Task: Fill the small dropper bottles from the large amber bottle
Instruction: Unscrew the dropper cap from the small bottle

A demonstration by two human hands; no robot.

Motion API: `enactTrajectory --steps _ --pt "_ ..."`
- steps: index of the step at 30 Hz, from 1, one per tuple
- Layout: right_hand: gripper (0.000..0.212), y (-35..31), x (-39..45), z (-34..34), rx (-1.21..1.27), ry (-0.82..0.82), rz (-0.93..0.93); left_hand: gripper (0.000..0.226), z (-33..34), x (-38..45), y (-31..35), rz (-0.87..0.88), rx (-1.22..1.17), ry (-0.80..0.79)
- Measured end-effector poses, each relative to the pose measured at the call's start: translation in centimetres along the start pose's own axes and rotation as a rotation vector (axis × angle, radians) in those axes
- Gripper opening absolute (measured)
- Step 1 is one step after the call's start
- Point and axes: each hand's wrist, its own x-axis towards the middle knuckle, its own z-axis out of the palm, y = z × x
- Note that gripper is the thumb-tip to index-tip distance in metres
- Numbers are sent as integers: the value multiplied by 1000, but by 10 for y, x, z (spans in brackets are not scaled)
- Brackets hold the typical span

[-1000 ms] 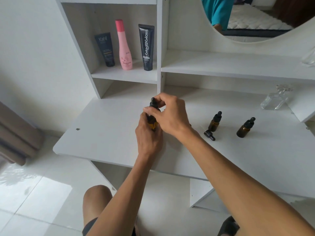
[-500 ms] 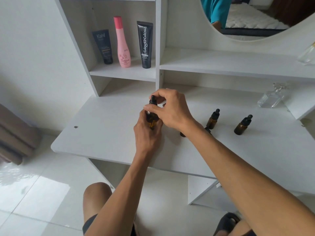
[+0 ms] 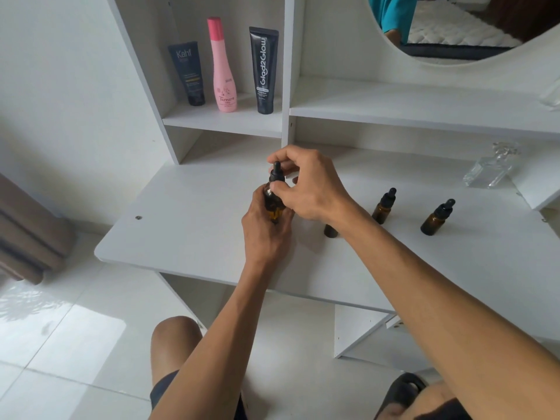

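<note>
While your left hand [image 3: 266,228] wraps around the body of the amber bottle [image 3: 274,204], just in front of the white divider [image 3: 288,86] of the vanity, your right hand [image 3: 309,186] pinches its black dropper cap [image 3: 276,174] between thumb and fingertips. Whether this is the large bottle or one of the small ones cannot be told, since your fingers hide most of it. Treat it as glass: rigid, smooth, likely slippery if any oil reaches the outside, and breakable if it drops onto the desk [image 3: 188,213]. It looks light, so a firm wrap low on the body is enough; keep the twisting force on the ribbed collar of the cap, not on the soft rubber bulb, which would squash and squirt.

Right of the divider and nearer you, two small dropper bottles [image 3: 384,207] [image 3: 436,218] stand capped on the desk, well apart from each other. A dark object [image 3: 331,231] shows beside your right wrist, mostly hidden.

Left of the divider, on the shelf, a dark tube [image 3: 187,74] reads "Kahf", a pink bottle [image 3: 223,68] carries a script word too small to make out, and a black tube [image 3: 263,71] reads "Glad2Glow". No writing is legible on the amber bottles.
</note>
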Motion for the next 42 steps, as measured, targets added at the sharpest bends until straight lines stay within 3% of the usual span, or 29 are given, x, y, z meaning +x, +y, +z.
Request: enactTrajectory --steps 17,24,31,42 --pt "38 0 0 3 13 29 13 30 -1 0 0 -1 15 -3" --pt "44 -3 2 0 0 -14 13 25 -1 0 2 -4 1 -4" --pt "32 -4 2 0 -46 -18 -6 25 -1 -1 3 -7 7 3" --pt "35 -5 6 -2 -38 -128 8 30 -1 -1 3 -7 5 2"
